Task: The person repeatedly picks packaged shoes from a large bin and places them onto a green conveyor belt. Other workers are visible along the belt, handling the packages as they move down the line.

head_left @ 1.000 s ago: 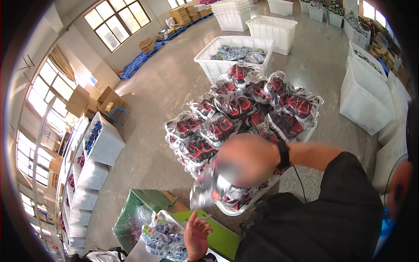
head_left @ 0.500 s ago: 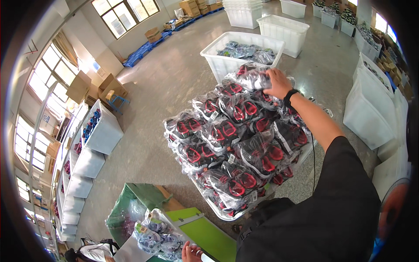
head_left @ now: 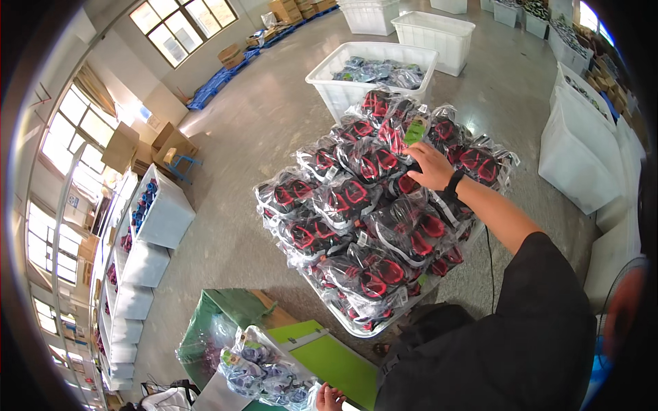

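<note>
A large heap of black-and-red shoes in clear plastic bags (head_left: 346,198) fills a white bin (head_left: 356,330) in front of me. My right hand (head_left: 432,168) is over the far part of the heap, fingers stretched and apart, holding nothing. Just beyond its fingertips lies a bagged pair with a green tag (head_left: 415,130). At the lower edge, my left hand (head_left: 330,397) shows only in part, its fingers curled; what they hold, if anything, is hidden. Beside it are blue-grey shoes in clear bags (head_left: 264,373) and a bright green panel (head_left: 329,363).
Beyond the heap stands a white bin of bagged bluish shoes (head_left: 370,51), with another white bin (head_left: 439,41) behind it. White bins (head_left: 161,212) line the left, and more (head_left: 579,144) stand at right. A green-lined box (head_left: 219,308) sits lower left.
My right hand has let go of the bagged shoes at the heap's far end and drawn back toward me. My left hand has shifted slightly right. The view has tilted a little.
</note>
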`<move>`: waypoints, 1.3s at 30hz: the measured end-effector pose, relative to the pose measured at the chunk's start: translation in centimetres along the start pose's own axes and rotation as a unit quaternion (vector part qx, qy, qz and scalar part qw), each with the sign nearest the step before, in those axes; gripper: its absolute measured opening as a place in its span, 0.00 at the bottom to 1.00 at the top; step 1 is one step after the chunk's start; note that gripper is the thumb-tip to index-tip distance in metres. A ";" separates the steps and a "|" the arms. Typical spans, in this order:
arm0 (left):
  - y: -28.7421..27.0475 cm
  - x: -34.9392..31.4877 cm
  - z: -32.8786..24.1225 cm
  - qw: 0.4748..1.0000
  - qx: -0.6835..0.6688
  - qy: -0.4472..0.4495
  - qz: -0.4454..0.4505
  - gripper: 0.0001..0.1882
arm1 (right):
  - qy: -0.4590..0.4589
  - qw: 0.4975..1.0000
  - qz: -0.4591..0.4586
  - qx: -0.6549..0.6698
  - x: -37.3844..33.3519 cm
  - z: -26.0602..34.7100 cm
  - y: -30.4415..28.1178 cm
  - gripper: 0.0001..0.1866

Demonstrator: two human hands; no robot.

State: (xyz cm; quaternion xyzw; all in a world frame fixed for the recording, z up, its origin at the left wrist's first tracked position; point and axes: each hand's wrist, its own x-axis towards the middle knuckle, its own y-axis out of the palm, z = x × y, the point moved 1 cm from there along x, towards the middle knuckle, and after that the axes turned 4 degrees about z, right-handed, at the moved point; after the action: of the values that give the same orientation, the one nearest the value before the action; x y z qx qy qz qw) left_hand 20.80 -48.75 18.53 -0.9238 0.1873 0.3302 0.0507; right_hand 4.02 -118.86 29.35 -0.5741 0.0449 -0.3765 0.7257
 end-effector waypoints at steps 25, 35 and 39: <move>4.5 5.3 -1.1 0.991 0.108 -0.073 0.029 0.18 | -0.221 0.905 -0.013 -0.364 6.5 -8.0 6.3 0.12; 5.1 6.7 -1.4 0.988 0.126 -0.080 0.044 0.22 | -0.254 0.897 -0.067 -0.355 6.9 -9.1 7.2 0.12; 5.1 6.9 -1.3 0.987 0.129 -0.081 0.045 0.23 | -0.260 0.894 -0.086 -0.353 6.9 -9.6 7.9 0.16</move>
State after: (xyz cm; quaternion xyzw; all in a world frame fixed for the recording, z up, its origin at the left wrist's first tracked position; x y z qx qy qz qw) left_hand 24.57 -55.88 15.40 -0.8703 0.2646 0.3793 0.1693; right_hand 8.07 -130.28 21.82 -0.8718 -0.0651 -0.2340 0.4253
